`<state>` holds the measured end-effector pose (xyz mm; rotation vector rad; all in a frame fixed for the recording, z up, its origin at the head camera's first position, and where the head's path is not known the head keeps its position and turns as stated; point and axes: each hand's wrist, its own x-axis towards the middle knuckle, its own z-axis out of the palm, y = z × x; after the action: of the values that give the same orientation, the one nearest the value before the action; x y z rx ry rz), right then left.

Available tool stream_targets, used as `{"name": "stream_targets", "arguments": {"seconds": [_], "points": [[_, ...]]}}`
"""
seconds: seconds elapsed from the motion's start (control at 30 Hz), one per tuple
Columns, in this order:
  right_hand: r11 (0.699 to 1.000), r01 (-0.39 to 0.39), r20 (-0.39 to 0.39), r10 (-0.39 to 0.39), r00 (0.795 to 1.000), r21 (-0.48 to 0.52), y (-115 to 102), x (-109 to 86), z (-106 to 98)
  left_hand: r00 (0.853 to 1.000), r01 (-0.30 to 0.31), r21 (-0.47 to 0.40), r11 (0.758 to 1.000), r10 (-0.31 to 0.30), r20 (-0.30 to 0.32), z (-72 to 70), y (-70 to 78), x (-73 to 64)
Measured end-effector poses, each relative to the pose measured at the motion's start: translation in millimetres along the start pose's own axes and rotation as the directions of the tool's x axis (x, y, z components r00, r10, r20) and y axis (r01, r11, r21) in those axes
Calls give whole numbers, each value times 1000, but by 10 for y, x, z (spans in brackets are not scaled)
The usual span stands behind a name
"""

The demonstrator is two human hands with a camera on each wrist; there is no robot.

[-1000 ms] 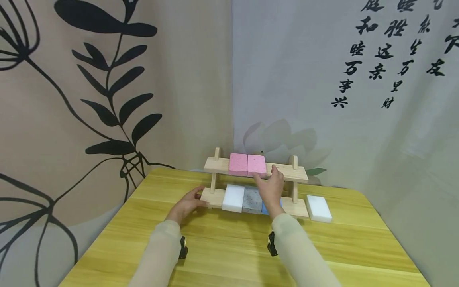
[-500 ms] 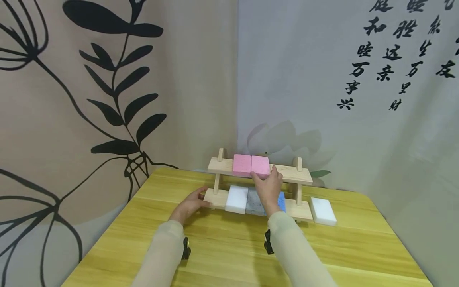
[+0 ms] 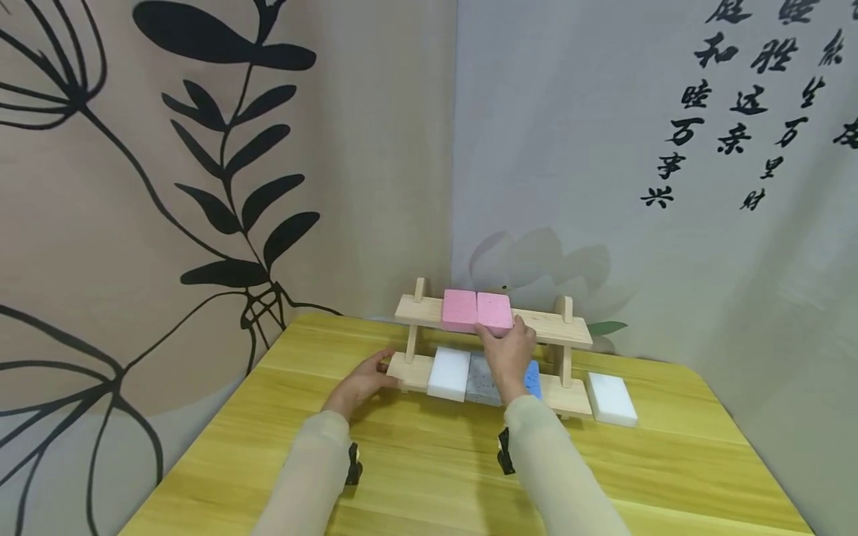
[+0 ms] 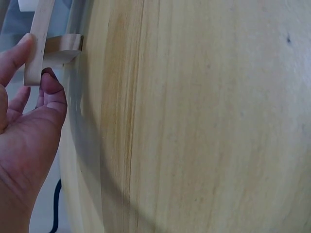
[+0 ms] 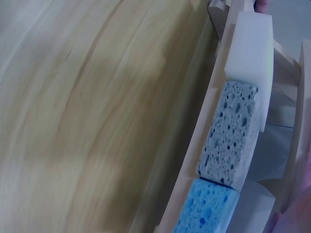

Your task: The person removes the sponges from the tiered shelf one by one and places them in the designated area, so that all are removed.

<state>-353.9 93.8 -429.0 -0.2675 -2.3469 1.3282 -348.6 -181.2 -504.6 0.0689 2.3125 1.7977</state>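
Left hand point(image 3: 362, 381) pinches the rack's point(image 3: 553, 326) lower left end, apparently to steady it, while right hand point(image 3: 507, 359) pinches a pink sponge point(image 3: 494, 308) above.

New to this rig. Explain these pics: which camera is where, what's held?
No machine here: a person works bare-handed. The wide view is from a head camera looking forward and down; the two close views are from a camera on each wrist. On the table stands a wooden rack. Its upper board carries a left pink block and a right pink block; its lower board carries a white block, a gray block and a blue block, left to right. A loose white block lies right of the rack. The person's left grip pinches the lower board's left end. The right grip pinches the right pink block.
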Motion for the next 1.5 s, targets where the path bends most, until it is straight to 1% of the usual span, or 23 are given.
{"name": "stream_targets", "arguments": {"seconds": [0.13, 0.33, 0.53, 0.8, 0.93, 1.2, 1.4, 1.5], "points": [[1000, 15, 7, -15, 1000, -6, 9, -9, -44, 1000, 0, 3, 1000, 0, -1, 6, 15, -10], [1000, 12, 19, -12, 1000, -1, 27, -2, -69, 1000, 3, 2, 1000, -3, 1, 4, 22, -16], [1000, 11, 2, -11, 1000, 7, 50, -4, -104, 1000, 4, -5, 1000, -4, -1, -3, 15, -4], [998, 52, -39, -50, 998, 46, 94, -17, -253, 1000, 14, -2, 1000, -14, 5, 1, 43, -4], [997, 68, -58, -66, 996, 41, 128, -4, -320, 1000, 16, 9, 1000, -16, 11, -11, 45, 3], [995, 80, -58, -77, 995, 58, 199, -2, -482, 999, 30, -8, 1000, -30, 15, -35, 39, 9], [993, 92, -68, -88, 994, 69, 275, 12, -650, 999, 35, 32, 999, -36, 15, -32, 45, 8], [993, 83, -64, -78, 995, 84, 312, 6, -737, 999, 39, 32, 999, -40, 18, -23, 44, 7]]}}
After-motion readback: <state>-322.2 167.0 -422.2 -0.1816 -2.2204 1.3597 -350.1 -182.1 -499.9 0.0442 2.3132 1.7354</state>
